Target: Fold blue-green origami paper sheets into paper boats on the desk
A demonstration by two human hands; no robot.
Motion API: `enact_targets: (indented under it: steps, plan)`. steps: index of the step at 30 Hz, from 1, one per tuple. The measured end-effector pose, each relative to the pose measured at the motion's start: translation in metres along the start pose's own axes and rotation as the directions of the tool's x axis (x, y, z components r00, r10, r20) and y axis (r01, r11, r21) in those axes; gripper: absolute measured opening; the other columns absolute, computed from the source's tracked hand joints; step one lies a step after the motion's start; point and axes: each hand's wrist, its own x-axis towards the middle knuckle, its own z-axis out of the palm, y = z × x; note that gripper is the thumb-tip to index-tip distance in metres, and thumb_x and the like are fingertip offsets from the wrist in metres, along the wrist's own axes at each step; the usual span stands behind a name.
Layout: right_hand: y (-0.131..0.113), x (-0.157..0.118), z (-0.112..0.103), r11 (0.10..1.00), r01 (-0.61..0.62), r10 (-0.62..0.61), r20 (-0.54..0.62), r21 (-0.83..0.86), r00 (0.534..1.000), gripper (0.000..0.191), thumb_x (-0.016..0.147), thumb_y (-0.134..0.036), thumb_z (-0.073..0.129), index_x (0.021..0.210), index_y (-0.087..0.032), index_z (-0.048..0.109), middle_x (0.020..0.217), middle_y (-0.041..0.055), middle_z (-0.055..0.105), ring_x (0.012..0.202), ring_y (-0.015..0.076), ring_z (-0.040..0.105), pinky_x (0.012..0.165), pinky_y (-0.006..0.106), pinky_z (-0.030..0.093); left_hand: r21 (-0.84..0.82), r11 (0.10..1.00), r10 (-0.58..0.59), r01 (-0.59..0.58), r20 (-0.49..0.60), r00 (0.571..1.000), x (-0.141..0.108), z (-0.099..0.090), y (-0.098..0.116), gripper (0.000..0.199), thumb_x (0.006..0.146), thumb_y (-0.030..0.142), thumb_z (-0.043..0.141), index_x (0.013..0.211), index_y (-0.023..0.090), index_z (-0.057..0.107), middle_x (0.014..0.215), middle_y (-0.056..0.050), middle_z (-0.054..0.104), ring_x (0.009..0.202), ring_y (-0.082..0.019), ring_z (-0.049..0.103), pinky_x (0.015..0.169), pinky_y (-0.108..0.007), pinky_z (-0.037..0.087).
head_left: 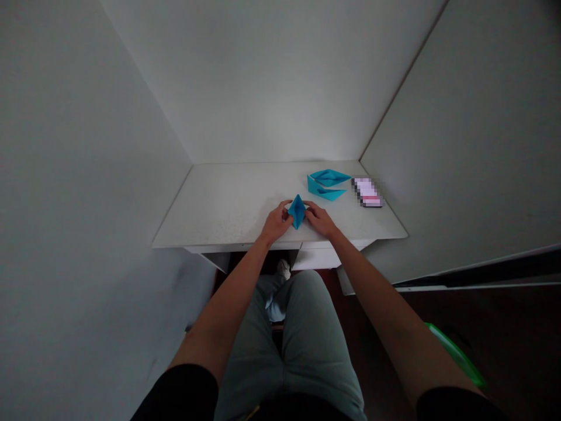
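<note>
Held paper boat (297, 211): coloured turquoise, unpatterned.
Two further paper boats (329, 177): coloured the same turquoise.
Desk top (219, 204): coloured white.
Trousers (289, 351): coloured grey-green.
Sleeves (179, 394): coloured black.

The folded blue paper (297, 211) fills the gap between the hands. A white desk surface (219, 204) gives the left hand (276, 222) room leftward and back. Past the right hand (321, 220), two blue paper boats (326, 186) and a pixelated pink-and-white object (367, 192) stand in the way, and white walls (460, 146) bound the desk

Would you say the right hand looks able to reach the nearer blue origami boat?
Probably yes: the right hand sits close to the nearer blue origami boat, nothing between, once it releases the folded blue paper.
</note>
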Motion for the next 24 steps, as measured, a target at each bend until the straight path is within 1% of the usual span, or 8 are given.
enact_targets:
  steps: [3,7,11,15,17,20,22,24]
  plan:
    - [0.001,0.001,-0.001,1.000,0.021,-0.020,-0.044,0.015,0.999,0.051,0.097,-0.034,0.052,0.145,-0.019,0.066,0.077,0.0002,0.069,0.069,0.0190,0.060,0.072,0.032,0.050,-0.048,0.998,-0.031,0.032,0.012,0.999,0.000,-0.001,0.003,0.049,0.093,0.015,0.062,0.141,0.024,0.067,0.094,-0.001,0.078,0.080,-0.016,0.073,0.081,-0.029,0.059]
    - [0.005,0.002,-0.002,0.998,0.013,-0.008,-0.079,0.066,0.997,0.046,0.095,-0.033,0.050,0.132,-0.019,0.074,0.076,0.0011,0.066,0.065,0.0183,0.055,0.068,0.032,0.047,-0.171,0.980,-0.100,0.097,-0.009,0.995,0.002,-0.002,0.003,0.035,0.096,0.014,0.055,0.123,0.020,0.076,0.100,-0.004,0.081,0.079,-0.016,0.076,0.079,-0.029,0.060]
    - [0.008,0.003,-0.004,0.991,-0.059,0.070,-0.084,0.123,0.994,0.042,0.093,-0.036,0.051,0.120,-0.020,0.079,0.062,-0.0010,0.058,0.060,0.0188,0.052,0.063,0.032,0.045,-0.188,0.977,-0.119,0.103,-0.073,0.990,0.004,-0.003,0.000,0.021,0.094,0.016,0.063,0.106,0.018,0.080,0.102,-0.007,0.082,0.089,-0.019,0.077,0.088,-0.034,0.060]
    - [0.009,0.004,-0.002,0.982,-0.034,0.055,-0.110,0.188,0.992,0.038,0.091,-0.050,0.064,0.110,-0.021,0.079,0.068,-0.0008,0.062,0.059,0.0158,0.048,0.057,0.030,0.039,-0.227,0.969,-0.113,0.095,-0.070,0.991,0.005,-0.003,-0.006,0.011,0.090,0.028,0.077,0.093,0.018,0.076,0.097,-0.007,0.080,0.088,-0.020,0.076,0.089,-0.035,0.060]
    - [0.009,0.005,-0.001,0.974,-0.003,0.034,-0.131,0.225,0.991,0.045,0.086,-0.056,0.074,0.115,-0.022,0.076,0.077,-0.0005,0.067,0.058,0.0133,0.044,0.055,0.028,0.036,-0.257,0.961,-0.119,0.098,-0.070,0.990,0.005,-0.001,-0.008,0.018,0.086,0.025,0.081,0.101,0.018,0.074,0.098,-0.006,0.079,0.084,-0.018,0.074,0.086,-0.033,0.059]
    - [0.008,0.005,0.000,0.963,-0.003,0.039,-0.128,0.269,0.991,0.061,0.080,-0.059,0.081,0.129,-0.024,0.071,0.087,0.0000,0.072,0.056,0.0113,0.041,0.054,0.028,0.035,-0.265,0.960,-0.117,0.091,-0.085,0.989,0.006,0.000,-0.010,0.043,0.083,0.018,0.080,0.125,0.019,0.070,0.107,-0.006,0.077,0.087,-0.017,0.073,0.085,-0.032,0.058]
    - [0.007,0.005,0.000,0.964,-0.019,0.047,-0.097,0.267,0.994,0.062,0.080,-0.061,0.082,0.129,-0.023,0.072,0.084,-0.0001,0.072,0.056,0.0116,0.041,0.054,0.028,0.035,-0.218,0.972,-0.104,0.086,-0.072,0.992,0.007,0.000,-0.010,0.037,0.089,0.023,0.077,0.125,0.019,0.072,0.109,-0.007,0.078,0.093,-0.019,0.073,0.089,-0.034,0.058]
    - [0.005,0.004,0.000,0.970,-0.027,0.048,-0.079,0.243,0.996,0.055,0.081,-0.064,0.081,0.117,-0.022,0.076,0.077,-0.0001,0.070,0.057,0.0126,0.043,0.055,0.029,0.036,-0.150,0.985,-0.090,0.082,-0.045,0.995,0.007,0.000,-0.009,0.022,0.096,0.033,0.071,0.112,0.019,0.078,0.106,-0.008,0.079,0.095,-0.021,0.072,0.091,-0.035,0.057]
